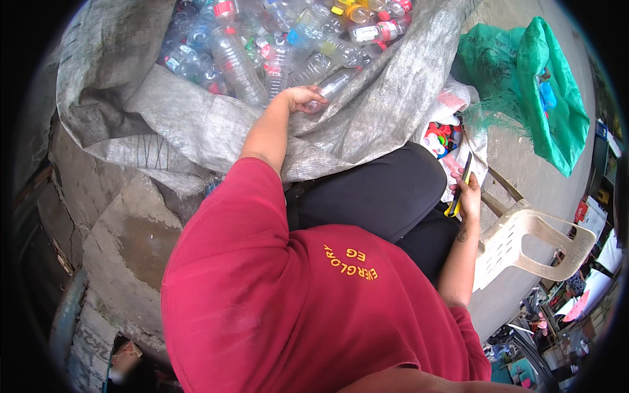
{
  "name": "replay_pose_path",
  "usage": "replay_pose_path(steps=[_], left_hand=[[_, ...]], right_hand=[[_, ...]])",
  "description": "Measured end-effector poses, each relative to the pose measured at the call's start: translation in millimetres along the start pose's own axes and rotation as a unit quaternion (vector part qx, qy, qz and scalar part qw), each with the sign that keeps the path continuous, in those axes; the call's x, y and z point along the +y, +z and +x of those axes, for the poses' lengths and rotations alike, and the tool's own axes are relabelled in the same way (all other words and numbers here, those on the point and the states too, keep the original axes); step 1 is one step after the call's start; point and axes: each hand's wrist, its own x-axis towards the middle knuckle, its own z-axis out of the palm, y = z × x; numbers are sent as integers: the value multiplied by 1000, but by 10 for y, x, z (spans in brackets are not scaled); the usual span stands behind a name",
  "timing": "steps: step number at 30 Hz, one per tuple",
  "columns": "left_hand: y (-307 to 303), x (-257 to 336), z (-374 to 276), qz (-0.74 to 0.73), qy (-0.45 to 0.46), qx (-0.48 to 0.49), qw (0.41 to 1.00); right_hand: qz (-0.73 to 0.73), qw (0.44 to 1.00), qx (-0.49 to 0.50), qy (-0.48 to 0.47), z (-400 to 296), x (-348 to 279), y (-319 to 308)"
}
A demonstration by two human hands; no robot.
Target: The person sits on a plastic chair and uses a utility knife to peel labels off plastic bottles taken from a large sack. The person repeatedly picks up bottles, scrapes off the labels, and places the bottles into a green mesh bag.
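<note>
My left hand [305,98] reaches over the rim of a large grey woven sack [196,118] and has its fingers on the lower end of a clear plastic bottle [336,84]. Many plastic bottles fill the sack, among them a long ribbed clear one [238,66] just beyond the hand. Beside my knee, my right hand [467,189] grips a yellow and black utility knife [458,196], its tip pointing away from me. Close past that hand is a white sack [479,142] that holds red, white and other coloured bottle caps [442,140].
A green mesh sack [565,123] with a few coloured pieces inside stands at the right. Nearer on that side is a pale plastic chair [540,245]. Cracked concrete ground [123,231] lies to the left, and mixed clutter fills the far lower right.
</note>
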Motion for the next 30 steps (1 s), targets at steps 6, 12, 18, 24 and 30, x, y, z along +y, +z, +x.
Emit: replay_pose_path(steps=[6, 12, 18, 24, 30], left_hand=[[-295, 274, -538, 141, -22, 72, 987], [58, 714, -567, 630, -55, 41, 773], [710, 1024, 310, 440, 167, 284, 835], [715, 1051, 697, 369, 175, 342, 846], [181, 1099, -301, -101, 26, -75, 992]], right_hand=[[-6, 1000, 7, 0, -62, -39, 104], [-29, 999, 9, -17, -98, -104, 160], [-19, 999, 24, -15, -104, -5, 128], [-24, 1000, 16, -4, -175, -60, 131], [157, 987, 13, -36, -179, -300, 121]])
